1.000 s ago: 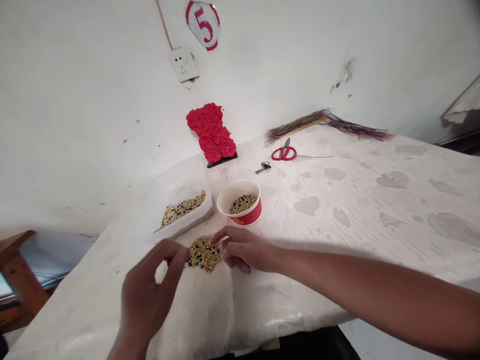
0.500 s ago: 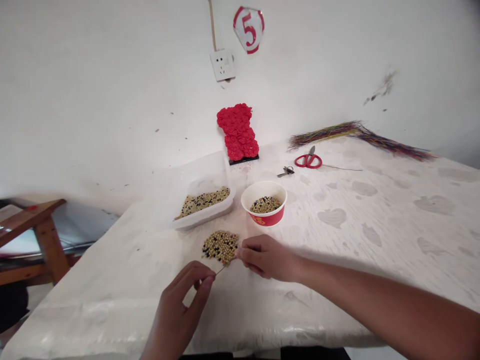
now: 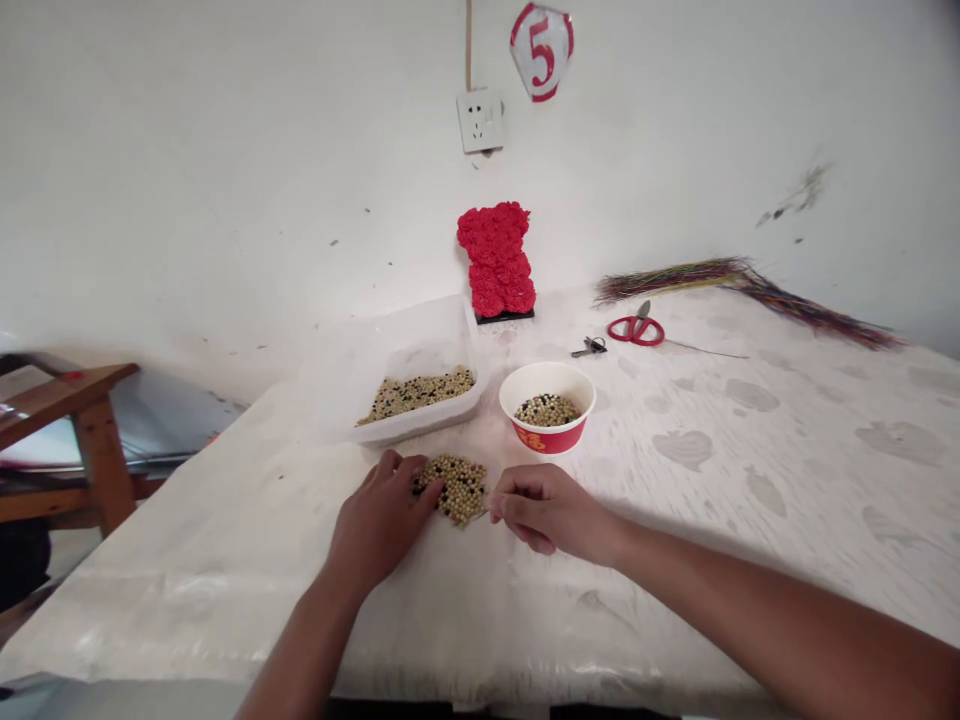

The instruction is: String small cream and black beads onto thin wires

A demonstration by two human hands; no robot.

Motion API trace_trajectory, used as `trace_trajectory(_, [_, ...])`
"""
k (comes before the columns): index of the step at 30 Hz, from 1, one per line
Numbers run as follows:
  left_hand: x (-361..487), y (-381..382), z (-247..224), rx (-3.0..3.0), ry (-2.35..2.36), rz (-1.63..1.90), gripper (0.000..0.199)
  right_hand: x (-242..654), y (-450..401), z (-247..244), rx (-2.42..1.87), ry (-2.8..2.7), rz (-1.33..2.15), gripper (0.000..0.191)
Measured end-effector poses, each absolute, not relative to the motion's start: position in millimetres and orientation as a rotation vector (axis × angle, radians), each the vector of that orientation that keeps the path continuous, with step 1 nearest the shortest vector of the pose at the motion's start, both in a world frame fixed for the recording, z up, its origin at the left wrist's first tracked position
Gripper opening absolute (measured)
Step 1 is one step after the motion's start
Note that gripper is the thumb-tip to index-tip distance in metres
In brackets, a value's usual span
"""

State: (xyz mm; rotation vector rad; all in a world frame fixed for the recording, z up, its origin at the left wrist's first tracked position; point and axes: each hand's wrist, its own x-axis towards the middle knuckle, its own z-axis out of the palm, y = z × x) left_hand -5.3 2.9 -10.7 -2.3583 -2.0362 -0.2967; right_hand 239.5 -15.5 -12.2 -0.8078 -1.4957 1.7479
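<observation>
- I see left grip (image 3: 382,530) spread, fingertips on the bean pile (image 3: 456,489).
- Right grip (image 3: 551,508) curled together just beside the pile; I cannot tell if it pinches anything.
- Pile lies loose on the white-covered desk (image 3: 750,450), between both grips, nearest the plastic tub (image 3: 450,330) and red paper bowl (image 3: 547,440), both holding beans.

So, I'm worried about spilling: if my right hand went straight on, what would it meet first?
The pile of mixed beans, just past the right hand, though depth is unclear.

Scuffed white wall (image 3: 225,180), wooden bench (image 3: 103,465)
</observation>
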Motion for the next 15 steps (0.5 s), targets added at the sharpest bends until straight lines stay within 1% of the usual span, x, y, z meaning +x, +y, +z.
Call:
trace_trajectory(2, [-1.9, 0.6, -14.0, -2.381, -1.993, -0.318, 0.032, 239.0, -16.5, -11.4, -0.824, -1.503, 1.743, 0.017])
trace_trajectory(5, [-1.0, -3.7, -17.4, -2.432, -1.909, -0.358, 0.028, 237.8, -17.4, -12.7, -0.798, -1.507, 1.736, 0.017])
trace_trajectory(11, [-4.1, -4.4, -20.5, -2.464, -1.85, -0.491, 0.027, 236.4, -18.0, -16.5, -0.866, -1.49, 1.715, 0.035])
trace_trajectory(15, [-6.5, -2.5, -22.6, -2.483, -1.831, -0.588, 0.025, 235.9, -18.5, -17.0, -0.91, -1.473, 1.722, 0.038])
